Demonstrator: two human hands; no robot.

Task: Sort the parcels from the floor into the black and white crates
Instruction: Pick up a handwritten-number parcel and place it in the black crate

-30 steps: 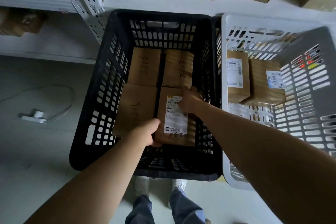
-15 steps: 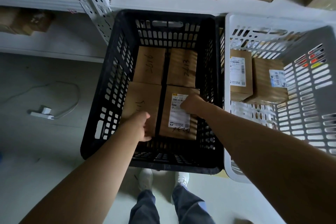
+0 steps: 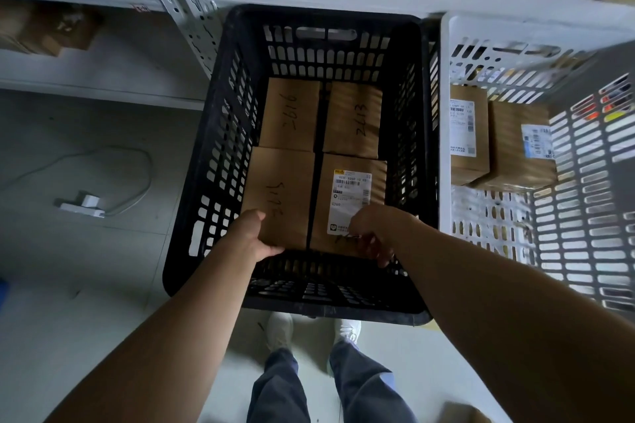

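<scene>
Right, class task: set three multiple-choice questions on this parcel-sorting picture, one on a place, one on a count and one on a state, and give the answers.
1. Where in the black crate does the labelled parcel lie?
A far left; B near right; C far right.

2. How many parcels lie in the white crate?
A two; B four; C none.

3. What is the left hand doing?
A hanging free; B gripping the near-left parcel; C holding a cable.

Answers:
1 B: its white label sits beside the right hand, on the side nearest the person.
2 A: one parcel and another stand side by side there.
3 B: the thumb is on top and the fingers curl round that parcel's near edge.
</scene>
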